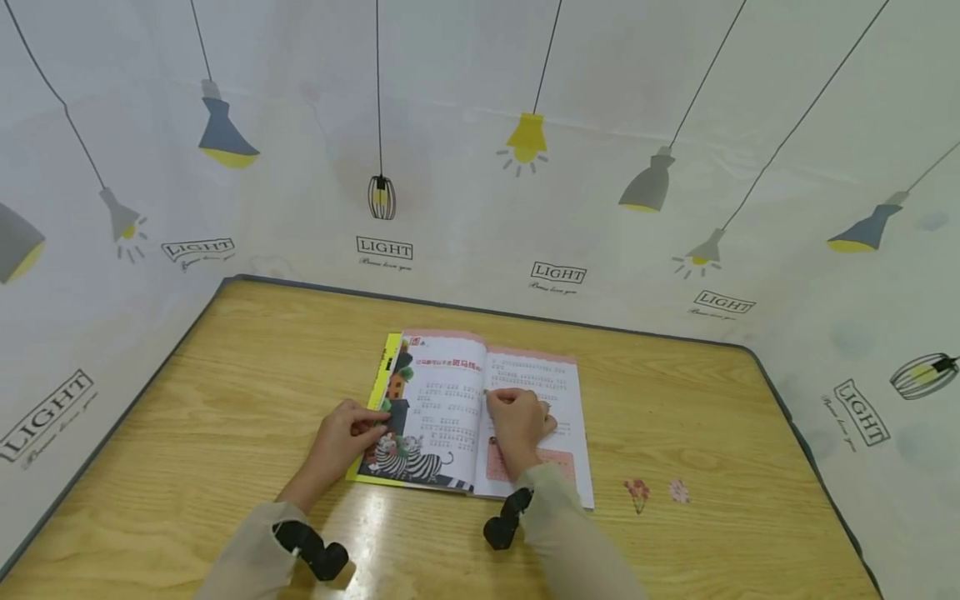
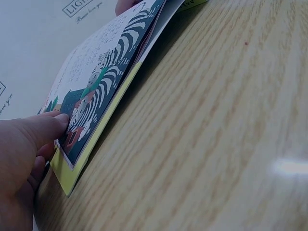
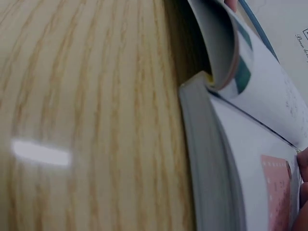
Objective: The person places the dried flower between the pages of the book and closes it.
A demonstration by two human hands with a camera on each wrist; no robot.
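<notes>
An open book [image 1: 446,408] lies on the wooden table, its left page printed with zebras [image 2: 103,94] and its right page with a pink box [image 3: 276,187]. My left hand [image 1: 347,437] grips the book's left edge, thumb on the page and fingers underneath in the left wrist view. Over the right page, my right hand [image 1: 519,421] has its fingers curled, with the fingertips at the centre fold. A tiny yellowish thing [image 3: 298,150] shows at those fingertips, apparently pinched; its kind is too small to tell. The left half of the book is raised off the table.
Right of the book, a red pressed flower [image 1: 637,492] and a pink pressed flower [image 1: 678,491] lie flat on the table [image 1: 712,417]. A pale cloth printed with lamps [image 1: 465,150] rises around the table's dark edge. Black cameras sit on both wrists.
</notes>
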